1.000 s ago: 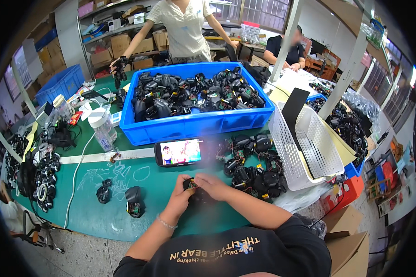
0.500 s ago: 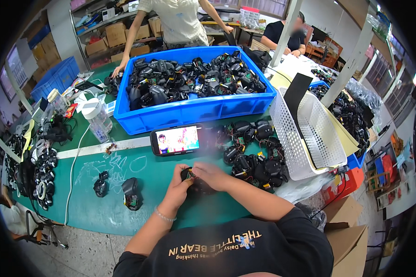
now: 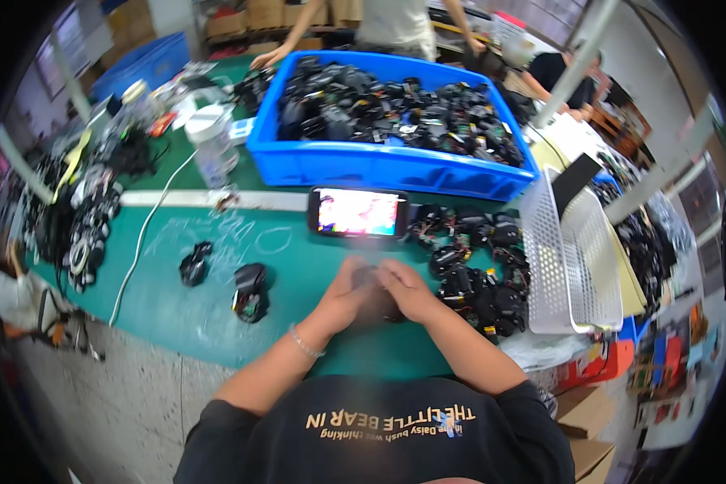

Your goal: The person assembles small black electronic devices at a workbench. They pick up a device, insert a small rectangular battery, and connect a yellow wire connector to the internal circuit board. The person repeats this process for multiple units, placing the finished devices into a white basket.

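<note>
My left hand (image 3: 343, 295) and my right hand (image 3: 408, 292) meet above the green table, fingers curled around a small dark part (image 3: 369, 277). Blur and the fingers hide most of it. To the left on the table lie a black rounded housing with an exposed circuit board (image 3: 251, 292) and a smaller black part (image 3: 194, 264). Close to my right hand is a heap of similar black housings (image 3: 476, 278) with boards and wires. Just beyond my hands, a phone (image 3: 358, 213) lies on the table with a lit screen.
A large blue bin (image 3: 395, 171) full of black parts stands at the far side, with a person's hand (image 3: 273, 58) beside it. A white perforated basket (image 3: 544, 270) sits at right. A clear bottle (image 3: 211, 145), a white cable (image 3: 143, 234) and piled parts (image 3: 89, 230) are at left.
The view has shifted, so the table's contents appear farther right and higher. My hands remain together around the dark part; the green and yellow bits seen on it earlier no longer show.
</note>
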